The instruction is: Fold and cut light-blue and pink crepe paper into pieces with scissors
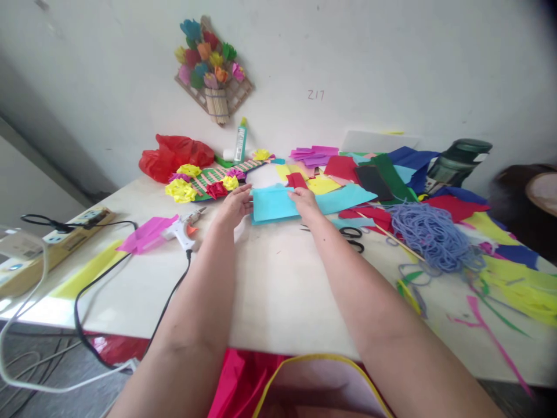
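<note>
A light blue sheet of paper (272, 204) lies on the white table (278, 290), far from the near edge. My left hand (235, 204) rests on its left edge with fingers pressed flat against the paper. My right hand (303, 200) presses on its right side, fingers curled down onto the sheet. A second light blue sheet (343, 198) lies just right of it. Black scissors (352, 238) lie right of my right forearm.
A white glue gun (183, 229) with a black cord sits left, beside pink paper (145, 234). A power strip (69, 229) is at far left. Purple yarn (435, 235), coloured paper sheets (383, 174), a paper-flower craft (209, 183), a glue bottle (240, 141) and a red bag (174, 154) crowd the back and right.
</note>
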### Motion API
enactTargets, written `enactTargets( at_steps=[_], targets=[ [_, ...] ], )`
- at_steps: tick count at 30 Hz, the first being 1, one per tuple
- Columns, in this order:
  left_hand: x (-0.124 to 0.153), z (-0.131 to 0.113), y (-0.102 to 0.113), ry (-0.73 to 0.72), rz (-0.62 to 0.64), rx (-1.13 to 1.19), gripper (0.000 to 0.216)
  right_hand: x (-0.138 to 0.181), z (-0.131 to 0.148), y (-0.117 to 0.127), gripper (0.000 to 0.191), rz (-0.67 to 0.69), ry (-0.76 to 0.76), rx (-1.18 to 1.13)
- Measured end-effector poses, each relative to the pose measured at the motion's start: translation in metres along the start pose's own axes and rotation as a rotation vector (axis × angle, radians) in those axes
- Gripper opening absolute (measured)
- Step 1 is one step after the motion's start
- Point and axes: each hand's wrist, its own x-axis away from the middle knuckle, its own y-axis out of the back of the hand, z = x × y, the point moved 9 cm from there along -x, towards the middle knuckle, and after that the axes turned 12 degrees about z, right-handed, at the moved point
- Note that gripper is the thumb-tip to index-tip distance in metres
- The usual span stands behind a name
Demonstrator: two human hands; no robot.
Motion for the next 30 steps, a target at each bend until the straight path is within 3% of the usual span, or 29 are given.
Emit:
enactTargets(
  at_steps=[2, 8, 12, 24, 30],
  targets=[
    [0.0, 0.001, 0.008, 0.008, -0.069, -0.065, 0.036, 0.0, -0.001, 0.001, 0.028, -0.004, -0.006, 0.009],
    [0.017, -0.019, 0.041, -0.1, -0.539, -0.354, 0.026, -0.003, -0.007, -0.002, 0.027, -0.001, -0.037, 0.054],
    [0.029, -0.025, 0.047, -0.172, -0.681, -0.352, 0.026, -0.003, -0.008, -0.007, 0.027, 0.021, -0.091, 0.083],
    [0.039, -0.009, 0.064, -0.185, -0.808, -0.298, 0.019, -0.014, -0.019, -0.018, 0.019, 0.088, -0.183, 0.16],
    [0.035, -0.004, 0.068, -0.193, -0.813, -0.328, 0.017, -0.022, -0.019, -0.018, 0.026, 0.103, -0.123, 0.211]
  ],
)
